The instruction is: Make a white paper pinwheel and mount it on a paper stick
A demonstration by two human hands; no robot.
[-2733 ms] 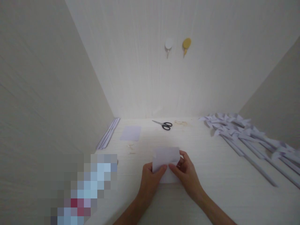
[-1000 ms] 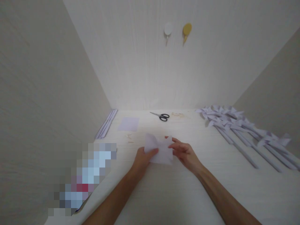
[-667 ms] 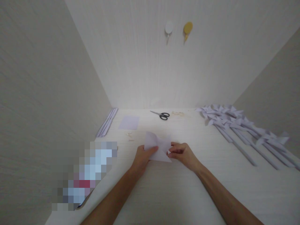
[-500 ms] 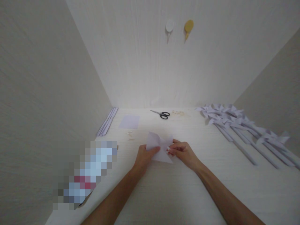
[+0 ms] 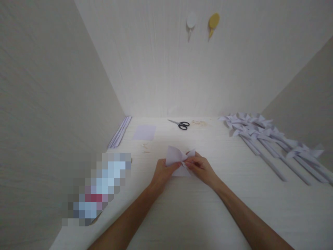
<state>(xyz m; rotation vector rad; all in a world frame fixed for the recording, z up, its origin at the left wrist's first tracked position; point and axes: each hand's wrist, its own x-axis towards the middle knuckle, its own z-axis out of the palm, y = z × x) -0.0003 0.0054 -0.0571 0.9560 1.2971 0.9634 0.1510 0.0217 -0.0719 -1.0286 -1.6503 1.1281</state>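
Both hands meet over the middle of the desk point(image 5: 234, 208), pinching one folded sheet of pale paper point(image 5: 177, 160) between them. The left hand point(image 5: 161, 172) grasps its left flap with thumb on top, and the right hand point(image 5: 200, 167) nips the centre, likely so the gathered flaps cannot spring open. Two pointed corners rise like wings toward the back wall; the sheet's long axis runs left to right. Finished paper pinwheels point(image 5: 260, 132) lie along the right edge, scissors point(image 5: 180, 124) and a flat paper square point(image 5: 144, 132) near the back edge

paper piece point(image 5: 174, 158): matt, thin | table point(image 5: 197, 208): pale wood-grain, matt
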